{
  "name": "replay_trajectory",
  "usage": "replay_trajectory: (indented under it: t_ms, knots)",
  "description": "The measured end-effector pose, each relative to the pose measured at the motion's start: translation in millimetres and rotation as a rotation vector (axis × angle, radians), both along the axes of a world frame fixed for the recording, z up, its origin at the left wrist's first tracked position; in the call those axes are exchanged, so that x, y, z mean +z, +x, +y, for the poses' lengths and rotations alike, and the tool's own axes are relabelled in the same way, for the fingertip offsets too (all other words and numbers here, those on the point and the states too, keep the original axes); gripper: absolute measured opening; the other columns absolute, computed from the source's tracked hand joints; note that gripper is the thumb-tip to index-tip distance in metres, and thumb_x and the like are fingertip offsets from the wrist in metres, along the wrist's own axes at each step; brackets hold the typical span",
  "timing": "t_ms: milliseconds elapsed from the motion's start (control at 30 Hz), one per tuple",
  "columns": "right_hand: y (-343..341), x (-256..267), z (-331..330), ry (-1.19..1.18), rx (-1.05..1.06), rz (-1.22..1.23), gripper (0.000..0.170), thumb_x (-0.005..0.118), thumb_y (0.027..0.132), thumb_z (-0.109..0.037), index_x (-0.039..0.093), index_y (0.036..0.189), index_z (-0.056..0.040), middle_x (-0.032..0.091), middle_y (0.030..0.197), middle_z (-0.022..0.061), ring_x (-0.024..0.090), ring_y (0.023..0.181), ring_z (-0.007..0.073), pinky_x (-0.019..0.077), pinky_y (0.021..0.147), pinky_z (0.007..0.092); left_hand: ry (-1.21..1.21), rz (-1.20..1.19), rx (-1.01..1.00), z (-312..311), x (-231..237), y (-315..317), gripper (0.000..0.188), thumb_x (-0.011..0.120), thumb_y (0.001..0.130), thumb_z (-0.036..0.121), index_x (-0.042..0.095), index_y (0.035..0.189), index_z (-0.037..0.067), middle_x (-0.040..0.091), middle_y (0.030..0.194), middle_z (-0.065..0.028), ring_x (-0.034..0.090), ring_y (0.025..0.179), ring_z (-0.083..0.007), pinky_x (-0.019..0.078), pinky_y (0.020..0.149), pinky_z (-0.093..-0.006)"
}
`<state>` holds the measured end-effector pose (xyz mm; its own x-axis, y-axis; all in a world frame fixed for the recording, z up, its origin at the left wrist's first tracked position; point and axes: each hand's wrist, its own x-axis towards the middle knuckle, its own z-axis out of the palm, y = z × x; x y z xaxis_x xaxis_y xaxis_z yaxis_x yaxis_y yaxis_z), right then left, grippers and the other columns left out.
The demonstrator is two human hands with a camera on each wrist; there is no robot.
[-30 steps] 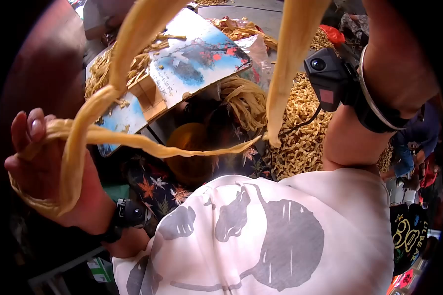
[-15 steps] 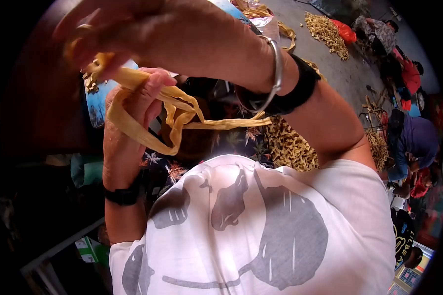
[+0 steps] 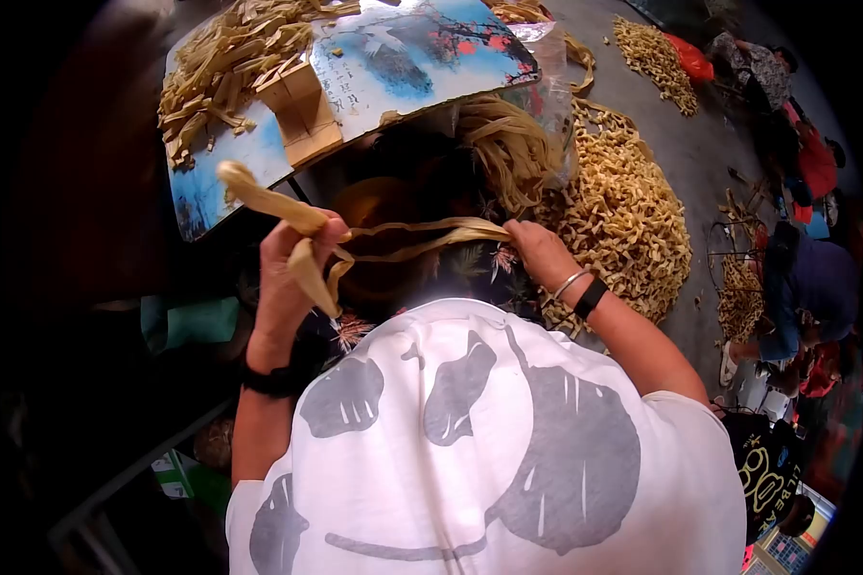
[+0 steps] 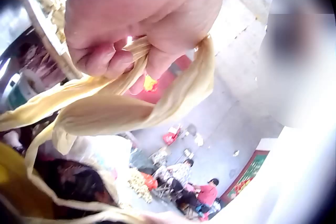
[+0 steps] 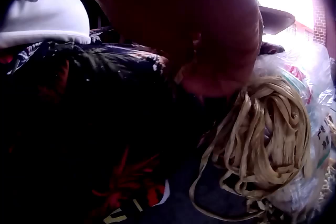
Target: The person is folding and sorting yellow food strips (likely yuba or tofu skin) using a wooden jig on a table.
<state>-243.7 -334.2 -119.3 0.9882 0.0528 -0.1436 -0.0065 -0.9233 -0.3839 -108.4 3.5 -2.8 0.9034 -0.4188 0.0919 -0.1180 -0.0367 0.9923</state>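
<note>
A long, flat, yellow-tan strip (image 3: pixel 268 199) runs between my two hands in front of my lap. My left hand (image 3: pixel 292 264) grips it, with one thick end sticking up past the fingers and a loop hanging below. In the left wrist view the strip (image 4: pixel 105 116) passes between the thumb and curled fingers (image 4: pixel 105 58). Lower right, my right hand (image 3: pixel 545 257) pinches the far end, and two thin strands stretch across. Seen from the right wrist, that hand (image 5: pixel 210 29) is dark and its fingertips are mostly hidden.
A painted board (image 3: pixel 393 67) ahead bears cut pieces (image 3: pixel 230 72) and a wooden block (image 3: pixel 302 115). Below its edge hangs a bundle of long strips (image 3: pixel 508 153). A large heap of small twisted pieces (image 3: pixel 633 220) lies on the floor to the right. People (image 3: pixel 820 278) sit farther right.
My right hand came down from high up, crossed over to the left hand, then drew away right and down with the strip. The left hand moved inward and now grips the strip.
</note>
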Motion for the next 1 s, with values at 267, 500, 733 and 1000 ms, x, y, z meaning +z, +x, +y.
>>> replay_trajectory:
  t_ms: [267, 500, 733, 1000]
  knots:
    - [32, 24, 58, 0.387, -0.080, -0.257, 0.011, 0.064, 0.088, -0.011, 0.063, 0.094, -0.0025, 0.060, 0.084, 0.0167, 0.060, 0.081, 0.0373, 0.0493, 0.072, 0.0439, 0.625, -0.267, -0.029, -6, -178, 1, 0.023, 0.065, 0.090, 0.015, 0.065, 0.107, -0.001, 0.070, 0.090, -0.0119, 0.068, 0.072, -0.0177, 0.0551, 0.061, -0.0314]
    - [70, 23, 107, 0.293, 0.030, -0.205, 0.012, 0.063, 0.089, -0.016, 0.060, 0.090, -0.0040, 0.063, 0.080, 0.0135, 0.064, 0.077, 0.0335, 0.0526, 0.067, 0.0409, 0.293, 0.749, -0.085, -18, -116, -4, 0.034, 0.058, 0.099, 0.030, 0.065, 0.106, -0.002, 0.068, 0.096, -0.0114, 0.065, 0.074, -0.0194, 0.0548, 0.067, -0.0299]
    - [60, 46, 144, 0.300, 0.418, -0.422, 0.011, 0.064, 0.086, -0.010, 0.058, 0.095, -0.0057, 0.061, 0.075, 0.0081, 0.065, 0.068, 0.0257, 0.0531, 0.059, 0.0362, -0.288, 1.176, -0.035, -19, -97, 0, 0.019, 0.065, 0.093, 0.016, 0.061, 0.102, 0.000, 0.065, 0.089, -0.0089, 0.064, 0.082, -0.0195, 0.0537, 0.076, -0.0351]
    - [60, 66, 146, 1.197, -0.033, 0.189, 0.012, 0.067, 0.090, -0.006, 0.066, 0.102, -0.0037, 0.064, 0.077, 0.0028, 0.057, 0.064, 0.0077, 0.0486, 0.062, 0.0208, -0.312, 1.246, 0.042, -37, -106, -8, 0.012, 0.057, 0.096, 0.009, 0.061, 0.099, -0.002, 0.065, 0.087, -0.0079, 0.063, 0.077, -0.0174, 0.0547, 0.071, -0.0309]
